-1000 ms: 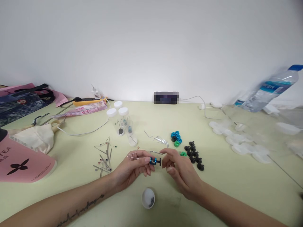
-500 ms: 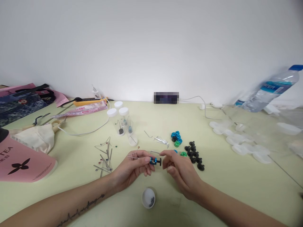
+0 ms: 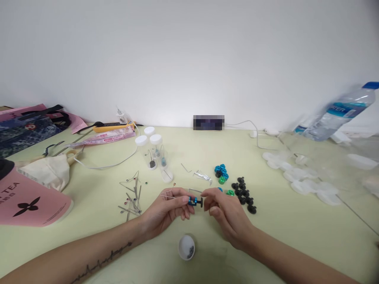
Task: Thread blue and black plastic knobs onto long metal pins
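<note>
My left hand [image 3: 167, 211] pinches a small blue-and-black fitting [image 3: 193, 201] between thumb and fingers. Its black round foot [image 3: 201, 202] points to the right. A thin bent wire [image 3: 167, 196] with a small reddish bead sticks out on the left of the same hand. Just above the fitting, an L-shaped hex key [image 3: 194, 191] runs to the fingertips of my right hand [image 3: 223, 211], whose fingers are curled. How firmly those fingers hold the key is partly hidden. Below the hands stands a small white cup [image 3: 186, 247] with tiny grey pieces inside.
Black feet [image 3: 244, 192], blue knobs [image 3: 222, 170] and green ones lie at the right. Loose hex keys [image 3: 203, 176] lie beyond my hands, beaded wires [image 3: 133, 197] to the left. Capped clear vials [image 3: 156, 148], a pink cup [image 3: 41, 193] and a water bottle [image 3: 340, 112] stand around.
Hardly anything differs. The whole view has shifted slightly; both hands keep their places around the fitting and the hex key.
</note>
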`<state>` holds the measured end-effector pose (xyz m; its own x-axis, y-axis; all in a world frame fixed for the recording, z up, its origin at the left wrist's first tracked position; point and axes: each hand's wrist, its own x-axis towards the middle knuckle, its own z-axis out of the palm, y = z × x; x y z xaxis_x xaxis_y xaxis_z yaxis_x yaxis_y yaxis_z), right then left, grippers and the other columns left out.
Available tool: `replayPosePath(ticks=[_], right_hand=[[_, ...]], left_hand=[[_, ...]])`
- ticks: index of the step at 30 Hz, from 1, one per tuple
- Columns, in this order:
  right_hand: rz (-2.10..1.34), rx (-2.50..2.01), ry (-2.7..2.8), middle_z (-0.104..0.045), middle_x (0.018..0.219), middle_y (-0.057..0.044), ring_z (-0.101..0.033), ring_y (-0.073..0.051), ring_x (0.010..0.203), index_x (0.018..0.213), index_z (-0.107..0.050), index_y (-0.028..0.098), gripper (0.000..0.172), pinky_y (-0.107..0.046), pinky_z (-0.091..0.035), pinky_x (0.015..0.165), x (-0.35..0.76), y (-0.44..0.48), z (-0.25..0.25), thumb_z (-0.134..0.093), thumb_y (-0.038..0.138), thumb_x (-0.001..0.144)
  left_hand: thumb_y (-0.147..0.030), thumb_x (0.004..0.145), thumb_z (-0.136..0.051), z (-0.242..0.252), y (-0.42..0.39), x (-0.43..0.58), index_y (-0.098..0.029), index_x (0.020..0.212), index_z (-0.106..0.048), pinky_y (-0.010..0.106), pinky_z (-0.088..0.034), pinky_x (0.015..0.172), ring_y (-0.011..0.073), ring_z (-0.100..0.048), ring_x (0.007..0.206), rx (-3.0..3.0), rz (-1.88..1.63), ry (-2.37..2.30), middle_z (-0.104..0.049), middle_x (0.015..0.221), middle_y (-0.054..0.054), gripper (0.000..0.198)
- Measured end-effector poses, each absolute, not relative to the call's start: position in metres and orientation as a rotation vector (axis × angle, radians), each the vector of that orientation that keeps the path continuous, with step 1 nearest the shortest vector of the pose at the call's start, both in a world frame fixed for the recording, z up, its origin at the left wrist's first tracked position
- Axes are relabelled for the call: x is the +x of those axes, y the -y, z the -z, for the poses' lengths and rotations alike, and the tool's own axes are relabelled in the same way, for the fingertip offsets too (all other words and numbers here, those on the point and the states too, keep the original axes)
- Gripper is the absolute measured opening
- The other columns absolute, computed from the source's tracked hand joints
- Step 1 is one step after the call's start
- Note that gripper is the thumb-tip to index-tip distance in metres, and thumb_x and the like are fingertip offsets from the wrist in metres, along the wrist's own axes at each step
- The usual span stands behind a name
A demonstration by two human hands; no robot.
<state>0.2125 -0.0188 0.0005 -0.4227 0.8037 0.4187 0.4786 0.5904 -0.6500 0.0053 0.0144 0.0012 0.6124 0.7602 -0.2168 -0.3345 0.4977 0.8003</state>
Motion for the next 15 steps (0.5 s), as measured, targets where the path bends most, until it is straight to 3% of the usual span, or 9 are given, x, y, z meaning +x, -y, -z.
replayPosePath(ticks=[15], right_hand=[[-0.572, -1.027, 2.107, -0.063, 0.080, -0.004, -0.059, -0.016, 0.070, 0.113, -0.046, 0.020, 0.041, -0.027, -0.041, 0.065, 0.2135, 0.0191, -0.0013, -0.020, 0.048, 0.099]], left_hand=[[-0.023, 0.079, -0.069, -0.0008, -0.0144, 0.0056, -0.009, 0.086, -0.069, 0.016, -0.047, 0.054, 0.0080, -0.060, 0.055, 0.803, -0.717, -0.620, -0.069, 0.070, 0.008, 0.016]])
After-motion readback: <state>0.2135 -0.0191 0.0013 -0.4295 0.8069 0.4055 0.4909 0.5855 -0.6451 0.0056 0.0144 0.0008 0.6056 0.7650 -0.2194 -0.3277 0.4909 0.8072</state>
